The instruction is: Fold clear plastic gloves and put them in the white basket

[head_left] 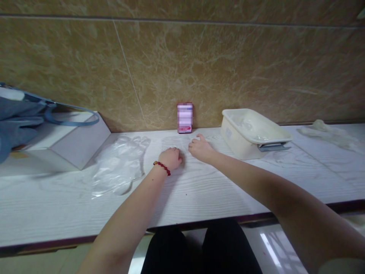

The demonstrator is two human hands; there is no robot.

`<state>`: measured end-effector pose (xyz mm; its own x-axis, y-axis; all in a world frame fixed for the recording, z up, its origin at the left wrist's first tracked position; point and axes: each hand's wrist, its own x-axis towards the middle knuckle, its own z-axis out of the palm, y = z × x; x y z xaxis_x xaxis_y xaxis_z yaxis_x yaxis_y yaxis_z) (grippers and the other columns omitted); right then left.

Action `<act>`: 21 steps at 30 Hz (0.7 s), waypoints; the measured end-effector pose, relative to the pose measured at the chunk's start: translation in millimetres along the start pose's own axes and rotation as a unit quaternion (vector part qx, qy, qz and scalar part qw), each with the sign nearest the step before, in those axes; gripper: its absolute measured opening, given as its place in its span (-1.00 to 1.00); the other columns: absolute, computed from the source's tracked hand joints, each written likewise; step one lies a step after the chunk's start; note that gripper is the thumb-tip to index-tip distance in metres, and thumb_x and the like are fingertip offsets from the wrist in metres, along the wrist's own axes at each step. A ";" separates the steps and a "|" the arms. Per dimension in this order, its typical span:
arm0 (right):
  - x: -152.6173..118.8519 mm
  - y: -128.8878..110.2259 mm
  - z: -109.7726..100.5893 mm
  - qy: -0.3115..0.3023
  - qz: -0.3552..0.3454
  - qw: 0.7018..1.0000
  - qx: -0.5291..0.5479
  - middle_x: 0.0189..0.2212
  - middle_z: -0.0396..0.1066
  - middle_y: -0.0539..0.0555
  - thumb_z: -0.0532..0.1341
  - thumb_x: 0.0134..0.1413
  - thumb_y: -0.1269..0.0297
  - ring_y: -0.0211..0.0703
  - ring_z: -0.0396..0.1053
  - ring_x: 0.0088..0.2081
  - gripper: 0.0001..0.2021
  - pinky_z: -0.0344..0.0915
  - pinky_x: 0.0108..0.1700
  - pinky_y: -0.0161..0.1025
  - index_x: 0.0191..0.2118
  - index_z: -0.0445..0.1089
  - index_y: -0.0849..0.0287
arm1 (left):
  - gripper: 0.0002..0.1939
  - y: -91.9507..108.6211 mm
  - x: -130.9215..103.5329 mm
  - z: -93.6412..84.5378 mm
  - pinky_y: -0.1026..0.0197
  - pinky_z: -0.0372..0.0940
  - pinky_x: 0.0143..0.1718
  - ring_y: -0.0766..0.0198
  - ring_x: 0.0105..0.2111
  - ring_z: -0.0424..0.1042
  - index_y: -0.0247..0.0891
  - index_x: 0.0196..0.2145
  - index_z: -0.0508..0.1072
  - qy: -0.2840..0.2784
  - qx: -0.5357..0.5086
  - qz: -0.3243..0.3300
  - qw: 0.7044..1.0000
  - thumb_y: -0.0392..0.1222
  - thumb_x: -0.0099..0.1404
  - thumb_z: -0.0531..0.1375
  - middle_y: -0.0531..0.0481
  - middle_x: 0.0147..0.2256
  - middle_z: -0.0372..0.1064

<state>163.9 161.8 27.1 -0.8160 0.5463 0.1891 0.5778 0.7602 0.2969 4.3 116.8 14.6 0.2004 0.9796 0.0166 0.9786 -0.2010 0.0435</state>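
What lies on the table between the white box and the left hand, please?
Crumpled clear plastic lies between the white box and left hand in the head view.

- Two hands, as I count from here: one left hand (pixel 170 159), one right hand (pixel 201 149).
- One bracelet (pixel 162 168); its beads are too small to count.
- One phone (pixel 184 118).
- One tub (pixel 242 142), with one latch (pixel 273 147) that I can see.
- One box (pixel 65 140).
- One bag (pixel 21 118).
- One heap of plastic (pixel 119 163), its layers uncountable.
- One crumpled piece (pixel 336 135).
- One table (pixel 194 205).
- Two knees (pixel 165 251).
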 end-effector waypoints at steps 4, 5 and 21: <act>1.4 3.4 -7.2 0.008 0.013 1.000 -0.003 -0.35 0.39 0.17 0.02 0.00 0.43 -0.04 0.21 -0.20 -0.80 -0.18 -0.02 0.04 -0.35 0.39 0.23 | -0.43 3.3 5.3 6.6 -0.03 -0.07 0.05 0.02 0.06 0.05 -0.37 0.05 0.14 0.078 0.007 -0.013 0.997 -0.02 0.12 0.01 -0.21 0.03 0.16; 2.0 3.9 -9.0 0.009 0.020 1.000 0.000 -0.33 0.39 0.18 0.02 0.00 0.42 -0.04 0.21 -0.19 -0.79 -0.18 -0.02 0.03 -0.34 0.39 0.23 | -0.41 3.5 8.4 9.3 -0.03 -0.09 0.06 0.02 0.06 0.04 -0.38 0.07 0.11 0.089 0.004 -0.016 0.996 -0.02 0.13 0.00 -0.21 0.04 0.14; -25.5 31.7 -24.4 0.040 0.240 0.792 0.559 0.07 0.10 0.20 0.13 -0.04 0.17 -0.12 0.09 0.07 -0.36 0.09 -0.01 -0.12 0.16 -0.11 0.09 | -0.64 -0.8 -4.8 -54.5 0.12 0.26 -0.17 0.19 -0.19 0.36 -0.34 -0.12 0.35 0.058 -0.582 -0.080 0.807 -0.11 0.24 -0.05 -0.13 -0.17 0.36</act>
<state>202.6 163.4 54.5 -0.4695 0.8772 0.1003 0.4409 0.3314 -0.8342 0.1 111.8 68.9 0.0031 1.0000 0.0082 0.2728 -0.0088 0.9620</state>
